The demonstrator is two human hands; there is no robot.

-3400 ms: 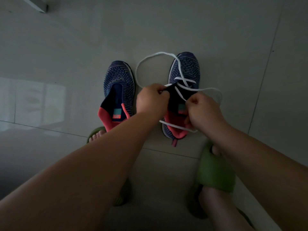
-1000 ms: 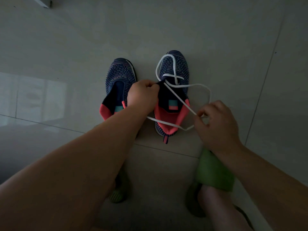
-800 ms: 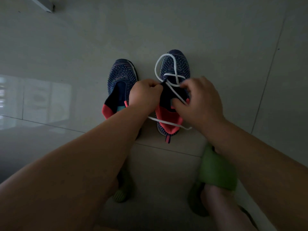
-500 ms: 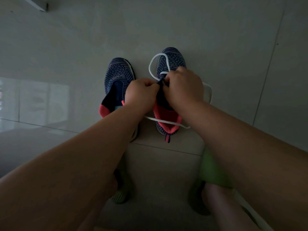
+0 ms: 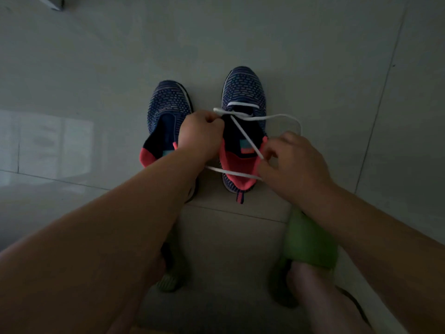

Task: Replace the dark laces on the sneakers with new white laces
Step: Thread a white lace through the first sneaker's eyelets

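Note:
Two navy knit sneakers with coral heels stand side by side on the floor. The left sneaker [image 5: 167, 112] has no lace. The right sneaker [image 5: 243, 92] carries a white lace [image 5: 243, 104] across its lowest eyelets, with a strand running diagonally over the tongue. My left hand [image 5: 201, 136] is closed at the right sneaker's left eyelet edge, pinching the lace there. My right hand [image 5: 292, 165] sits beside the sneaker's heel and pinches the diagonal strand; another strand passes under it across the heel opening.
Pale glossy floor tiles [image 5: 313, 56] surround the sneakers, with grout lines on the right and below. My feet wear green slippers, one [image 5: 309, 239] under my right forearm, the other [image 5: 169, 283] mostly hidden by my left arm. A dark object [image 5: 51, 0] sits at the top left.
My right hand has pulled back from the eyelets toward the heel, drawing the lace tight. The loose loop over the toe is gone. My left hand stayed at the eyelet edge.

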